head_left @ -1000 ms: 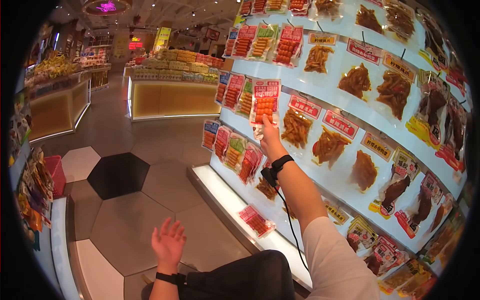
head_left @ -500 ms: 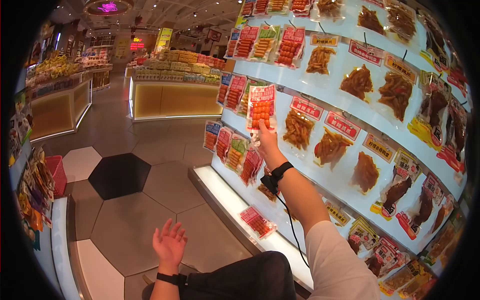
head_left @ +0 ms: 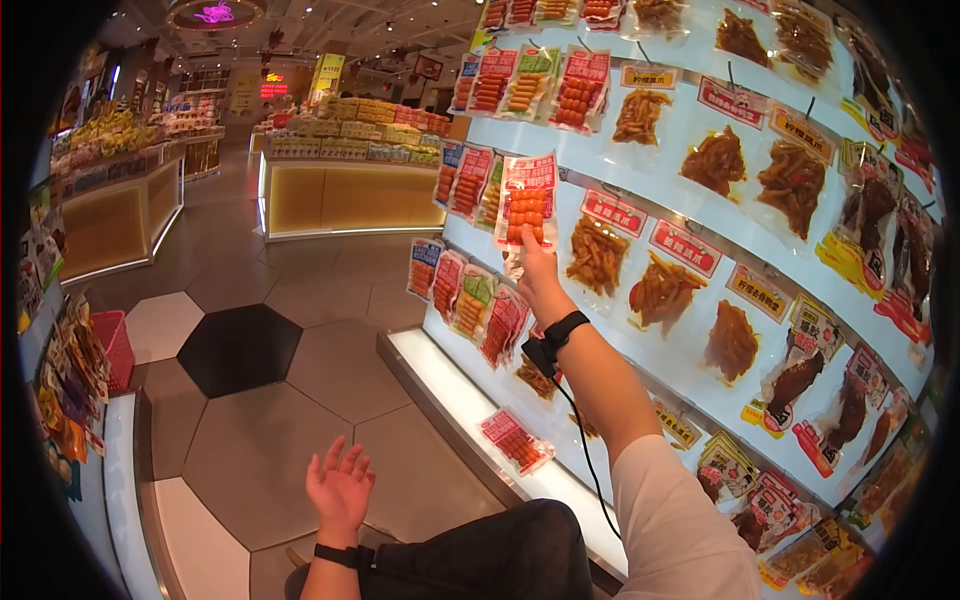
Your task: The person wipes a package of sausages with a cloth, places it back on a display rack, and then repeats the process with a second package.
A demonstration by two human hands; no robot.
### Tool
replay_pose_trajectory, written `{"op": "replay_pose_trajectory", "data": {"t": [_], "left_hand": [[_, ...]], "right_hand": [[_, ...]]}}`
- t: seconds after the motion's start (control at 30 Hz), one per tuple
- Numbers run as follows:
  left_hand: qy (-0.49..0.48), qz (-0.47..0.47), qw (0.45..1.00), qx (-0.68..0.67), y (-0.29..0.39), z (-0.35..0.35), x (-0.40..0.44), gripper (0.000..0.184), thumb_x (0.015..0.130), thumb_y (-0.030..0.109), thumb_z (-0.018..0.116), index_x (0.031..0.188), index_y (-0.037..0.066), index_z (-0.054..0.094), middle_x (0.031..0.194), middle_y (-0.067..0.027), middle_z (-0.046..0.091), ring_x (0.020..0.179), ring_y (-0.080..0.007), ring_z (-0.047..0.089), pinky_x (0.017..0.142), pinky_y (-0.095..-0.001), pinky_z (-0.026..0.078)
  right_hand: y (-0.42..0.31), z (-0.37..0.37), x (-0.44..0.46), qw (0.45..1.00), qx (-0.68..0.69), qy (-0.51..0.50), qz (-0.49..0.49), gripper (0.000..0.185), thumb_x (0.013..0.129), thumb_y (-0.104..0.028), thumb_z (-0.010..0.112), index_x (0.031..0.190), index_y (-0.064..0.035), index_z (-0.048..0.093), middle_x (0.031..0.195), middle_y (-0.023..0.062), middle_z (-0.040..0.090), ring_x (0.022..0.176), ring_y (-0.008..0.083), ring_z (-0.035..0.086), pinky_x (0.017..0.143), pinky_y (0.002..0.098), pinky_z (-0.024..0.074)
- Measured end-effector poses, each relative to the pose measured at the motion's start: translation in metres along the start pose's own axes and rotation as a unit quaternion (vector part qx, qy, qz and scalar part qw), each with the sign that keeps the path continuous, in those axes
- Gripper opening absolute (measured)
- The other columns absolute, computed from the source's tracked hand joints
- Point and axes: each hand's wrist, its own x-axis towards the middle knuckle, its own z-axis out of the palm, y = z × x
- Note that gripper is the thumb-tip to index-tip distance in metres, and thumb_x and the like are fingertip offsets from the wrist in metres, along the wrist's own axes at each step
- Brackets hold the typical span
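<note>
My right hand (head_left: 537,262) grips the lower end of a clear pack of sausages (head_left: 527,205) with a red label, held upright against the lit display wall. Its thumb lies on the front of the pack. Behind it hang similar sausage packs (head_left: 470,185) in red, green and blue wrappers. Low over the floor, my left hand (head_left: 340,490) is empty, palm up with the fingers apart. Another red sausage pack (head_left: 517,440) lies flat on the white lit ledge (head_left: 440,385) at the foot of the wall.
Rows of bagged chicken feet (head_left: 597,255) and dark meat packs (head_left: 800,380) hang to the right. A pink basket (head_left: 113,350) stands on the floor at left, near another shelf of snacks (head_left: 70,370). Farther off are counters (head_left: 350,195) stacked with goods.
My right hand has raised the sausage pack slightly, up toward the hook row. My left hand has hardly moved.
</note>
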Motion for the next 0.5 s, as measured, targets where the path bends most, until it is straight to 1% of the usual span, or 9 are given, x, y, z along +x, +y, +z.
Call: {"op": "replay_pose_trajectory", "data": {"t": [0.17, 0.27, 0.37, 0.5], "left_hand": [[0.000, 0.001, 1.000, 0.001, -0.001, -0.001, 0.000, 0.051, 0.095, 0.050, 0.050, 0.127, 0.011, 0.058, 0.111, -0.0090, 0.065, 0.094, -0.0228, 0.061, 0.078, -0.0385, 0.049], [0.001, 0.001, 1.000, 0.004, -0.001, -0.002, 0.001, 0.051, 0.095, 0.050, 0.050, 0.126, 0.011, 0.058, 0.110, -0.0087, 0.065, 0.094, -0.0224, 0.061, 0.078, -0.0383, 0.049], [0.004, 0.003, 1.000, 0.005, -0.001, -0.001, 0.000, 0.050, 0.095, 0.050, 0.051, 0.126, 0.011, 0.058, 0.109, -0.0083, 0.065, 0.094, -0.0221, 0.061, 0.078, -0.0380, 0.049], [0.002, 0.004, 1.000, 0.006, -0.001, -0.002, 0.001, 0.050, 0.095, 0.049, 0.051, 0.125, 0.011, 0.059, 0.108, -0.0080, 0.065, 0.093, -0.0218, 0.061, 0.078, -0.0376, 0.049]], "right_hand": [[-0.008, 0.000, -0.002, 1.000, 0.012, 0.023, 0.012, 0.036, 0.095, -0.021, 0.067, 0.126, -0.0085, 0.053, 0.109, 0.0080, 0.066, 0.083, 0.0220, 0.069, 0.063, 0.0359, 0.0570], [-0.011, -0.003, 0.001, 0.999, 0.021, 0.024, 0.015, 0.037, 0.096, -0.022, 0.067, 0.127, -0.0081, 0.053, 0.110, 0.0081, 0.066, 0.084, 0.0231, 0.069, 0.064, 0.0368, 0.0568], [-0.011, -0.006, 0.006, 0.999, 0.032, 0.012, 0.016, 0.037, 0.096, -0.023, 0.066, 0.127, -0.0084, 0.051, 0.108, 0.0083, 0.066, 0.083, 0.0227, 0.068, 0.062, 0.0373, 0.0570], [-0.012, -0.011, 0.011, 0.999, 0.035, 0.001, 0.028, 0.037, 0.097, -0.024, 0.066, 0.126, -0.0080, 0.051, 0.107, 0.0089, 0.066, 0.081, 0.0233, 0.069, 0.062, 0.0377, 0.0571]]}}
